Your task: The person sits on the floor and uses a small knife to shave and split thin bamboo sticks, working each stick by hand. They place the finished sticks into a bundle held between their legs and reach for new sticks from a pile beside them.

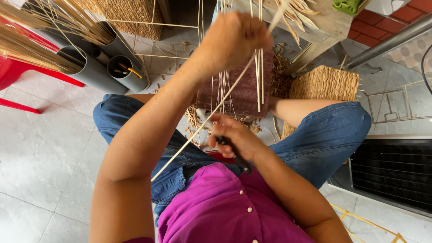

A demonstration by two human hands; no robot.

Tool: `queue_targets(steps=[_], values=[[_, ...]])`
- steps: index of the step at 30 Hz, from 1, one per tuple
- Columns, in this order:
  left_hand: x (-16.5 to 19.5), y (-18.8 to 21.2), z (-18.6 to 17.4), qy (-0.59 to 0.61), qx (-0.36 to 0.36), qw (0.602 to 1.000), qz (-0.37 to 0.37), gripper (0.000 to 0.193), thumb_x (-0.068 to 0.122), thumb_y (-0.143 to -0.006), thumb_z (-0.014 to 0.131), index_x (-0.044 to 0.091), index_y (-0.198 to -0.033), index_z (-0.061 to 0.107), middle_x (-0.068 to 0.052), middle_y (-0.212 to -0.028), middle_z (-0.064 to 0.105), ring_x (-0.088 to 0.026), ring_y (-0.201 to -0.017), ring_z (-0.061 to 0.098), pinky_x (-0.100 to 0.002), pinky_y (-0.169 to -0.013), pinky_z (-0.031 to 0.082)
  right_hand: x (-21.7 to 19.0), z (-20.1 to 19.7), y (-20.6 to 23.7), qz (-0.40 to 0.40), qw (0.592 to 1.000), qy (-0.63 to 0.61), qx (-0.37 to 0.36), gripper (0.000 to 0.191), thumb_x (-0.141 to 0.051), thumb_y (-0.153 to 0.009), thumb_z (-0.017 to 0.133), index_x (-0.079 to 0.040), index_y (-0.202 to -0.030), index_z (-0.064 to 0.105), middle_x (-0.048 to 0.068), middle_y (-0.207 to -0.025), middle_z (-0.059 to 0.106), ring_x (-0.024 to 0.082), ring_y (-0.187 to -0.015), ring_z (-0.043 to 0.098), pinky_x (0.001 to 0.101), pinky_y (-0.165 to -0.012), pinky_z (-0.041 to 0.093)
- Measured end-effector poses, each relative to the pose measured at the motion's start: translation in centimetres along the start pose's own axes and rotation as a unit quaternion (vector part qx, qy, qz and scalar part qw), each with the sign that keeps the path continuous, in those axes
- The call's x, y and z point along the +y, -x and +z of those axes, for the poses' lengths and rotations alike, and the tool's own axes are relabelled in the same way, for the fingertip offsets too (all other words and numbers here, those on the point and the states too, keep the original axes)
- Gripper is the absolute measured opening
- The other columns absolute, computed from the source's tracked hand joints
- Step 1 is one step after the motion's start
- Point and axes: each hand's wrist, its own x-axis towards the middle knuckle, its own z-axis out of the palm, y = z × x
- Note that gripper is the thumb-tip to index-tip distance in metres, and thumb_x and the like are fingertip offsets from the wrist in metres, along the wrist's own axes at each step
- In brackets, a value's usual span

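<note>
Close to the camera, over the magenta buttoned shirt (225,211) and blue jeans (324,139), the right hand (236,137) is curled tight around a black-handled tool (234,153); the handle pokes out toward the shirt, the working end is hidden under the fingers. A long pale reed strip (198,130) runs diagonally from just over the left thigh, past the right hand's fingers, up to the left hand (234,38). Left hand is raised, fingers closed in a fist around the upper end of that strip, plus maybe more strips; cannot tell exactly how many. Below it, thin upright strips (260,76) hang in front of a dark reddish-brown woven block (240,96) that sits between the knees. Reed shavings (281,74) litter the grey tiled floor (40,148) around it. Farther right, a woven basket panel (324,83). Farther left, grey tubes (112,67) holding bundles of reeds (36,40), beside a red plastic chair (18,74). At the top, a wooden bench (324,22) with a green cloth (346,5).
</note>
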Motion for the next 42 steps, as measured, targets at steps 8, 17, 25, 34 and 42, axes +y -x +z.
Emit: queue_targets(steps=[8,17,25,34,42], values=[[-2.7,1.7,-0.1,-0.073,-0.238,0.964,-0.088,0.025,0.043,-0.088,0.080,0.018,-0.092,0.080,-0.004,-0.081,0.077,-0.021,-0.074,0.073,-0.038,-0.070,0.057,-2.0,-2.8,0.3,-0.020,0.999,-0.018,0.044,0.034,-0.027,-0.102,0.061,-0.015,-0.131,0.049,0.012,-0.084,0.066,0.009,-0.051,0.048,0.0220,-0.041,0.038],[-4.2,5.9,2.7,-0.054,-0.261,0.958,-0.108,0.017,0.035,-0.086,0.080,0.019,-0.093,0.081,-0.004,-0.085,0.079,-0.019,-0.073,0.074,-0.036,-0.073,0.058,-3.3,-3.6,0.2,-0.047,0.998,-0.017,0.043,0.040,-0.027,-0.100,0.061,-0.023,-0.138,0.049,0.012,-0.085,0.065,0.009,-0.053,0.049,0.0211,-0.043,0.038],[-6.6,2.5,2.5,0.021,-0.105,0.986,-0.129,0.012,0.024,-0.092,0.076,0.013,-0.089,0.080,-0.001,-0.078,0.077,-0.007,-0.066,0.074,-0.028,-0.062,0.062,1.3,-5.8,-2.6,0.061,0.996,0.021,0.069,0.033,-0.026,-0.102,0.059,-0.014,-0.130,0.047,0.013,-0.085,0.065,0.008,-0.052,0.048,0.0223,-0.041,0.039],[-10.4,-0.7,1.1,0.151,-0.001,0.972,-0.182,0.015,0.017,-0.095,0.077,0.004,-0.089,0.079,-0.003,-0.070,0.075,-0.006,-0.061,0.072,-0.023,-0.053,0.059,4.8,-11.4,-4.8,0.139,0.982,0.028,0.126,0.029,-0.024,-0.104,0.054,-0.016,-0.131,0.051,0.013,-0.085,0.066,0.008,-0.052,0.048,0.0227,-0.041,0.039],[-14.8,-6.0,-1.3,0.226,0.064,0.962,-0.137,0.014,0.014,-0.101,0.075,0.002,-0.096,0.077,-0.005,-0.077,0.075,-0.007,-0.067,0.075,-0.022,-0.057,0.061,6.8,-14.2,-6.2,0.126,0.981,-0.024,0.146,0.031,-0.021,-0.105,0.053,-0.015,-0.135,0.051,0.016,-0.082,0.068,0.012,-0.050,0.053,0.0248,-0.039,0.041]])
